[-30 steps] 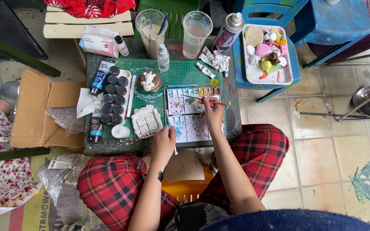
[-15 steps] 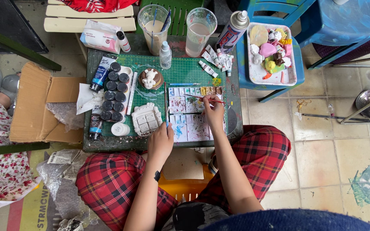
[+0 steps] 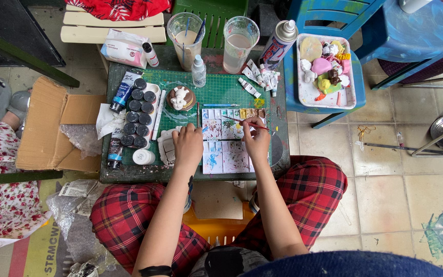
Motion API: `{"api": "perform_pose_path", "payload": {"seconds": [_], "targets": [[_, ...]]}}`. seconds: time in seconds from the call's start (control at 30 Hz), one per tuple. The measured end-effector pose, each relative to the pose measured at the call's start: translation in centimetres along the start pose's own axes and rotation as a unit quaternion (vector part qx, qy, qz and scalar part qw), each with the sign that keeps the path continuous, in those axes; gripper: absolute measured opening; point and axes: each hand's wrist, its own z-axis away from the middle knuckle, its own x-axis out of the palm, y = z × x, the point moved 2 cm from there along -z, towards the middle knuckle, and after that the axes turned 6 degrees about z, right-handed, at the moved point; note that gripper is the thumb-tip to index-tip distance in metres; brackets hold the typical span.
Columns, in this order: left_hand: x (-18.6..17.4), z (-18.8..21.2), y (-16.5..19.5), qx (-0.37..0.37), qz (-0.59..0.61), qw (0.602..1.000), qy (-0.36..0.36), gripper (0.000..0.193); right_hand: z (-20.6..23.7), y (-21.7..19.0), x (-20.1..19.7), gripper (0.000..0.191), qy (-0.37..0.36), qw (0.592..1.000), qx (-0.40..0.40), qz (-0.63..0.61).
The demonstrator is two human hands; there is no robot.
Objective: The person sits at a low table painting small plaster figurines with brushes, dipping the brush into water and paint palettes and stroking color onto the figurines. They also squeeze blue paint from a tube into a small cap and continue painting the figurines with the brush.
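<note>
At the far left an opened cardboard box (image 3: 47,136) lies on the floor with a sheet of bubble wrap (image 3: 80,138) in its mouth. Next comes the low table (image 3: 129,174), covered by a green cutting mat (image 3: 221,92). On its left part stand two rows of small dark-lidded paint pots (image 3: 137,118), with a blue paint tube (image 3: 124,91) above them and a white brush handle just beside them. A small round figurine on a brown base (image 3: 181,98) sits near the middle of the mat.

The left hand (image 3: 188,146) rests flat, fingers curled loosely and holding nothing, on the left edge of the white paint palette (image 3: 232,141), whose wells are stained blue, pink and yellow. Just right of it the right hand (image 3: 256,138) hovers over the palette's upper right part; its grip is closed narrowly around a thin red-handled paintbrush (image 3: 239,121), which lies almost level with its tip pointing left over the wells.

Behind the mat stand two clear plastic cups of cloudy water (image 3: 239,43), the left one (image 3: 186,36) with brushes in it, then a spray can (image 3: 278,43) and several small paint tubes (image 3: 262,79). Further right, on a blue plastic stool (image 3: 355,97), a white tray (image 3: 303,97) holds small coloured clay figures.
</note>
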Motion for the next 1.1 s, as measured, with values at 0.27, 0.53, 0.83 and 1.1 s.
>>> {"api": "perform_pose_path", "payload": {"seconds": [0.27,0.53,0.83,1.1], "targets": [[0.7,-0.2,-0.6,0.069,0.058,0.992,0.084,0.012,-2.8,2.0,-1.8,0.014,0.007,0.938,0.149,-0.312],[2.5,-2.3,1.4,0.069,0.107,0.991,0.051,0.013,0.4,0.1,-6.5,0.011,-0.003,0.910,0.134,-0.392],[-9.6,-1.0,-8.2,-0.062,0.053,0.993,0.085,0.021,1.3,-0.2,-6.9,0.012,-0.074,0.886,0.045,-0.455],[-9.9,-7.4,-19.9,-0.282,-0.034,0.959,-0.019,0.040,2.4,-3.0,-4.4,0.034,-0.128,0.957,-0.082,-0.247]]}}
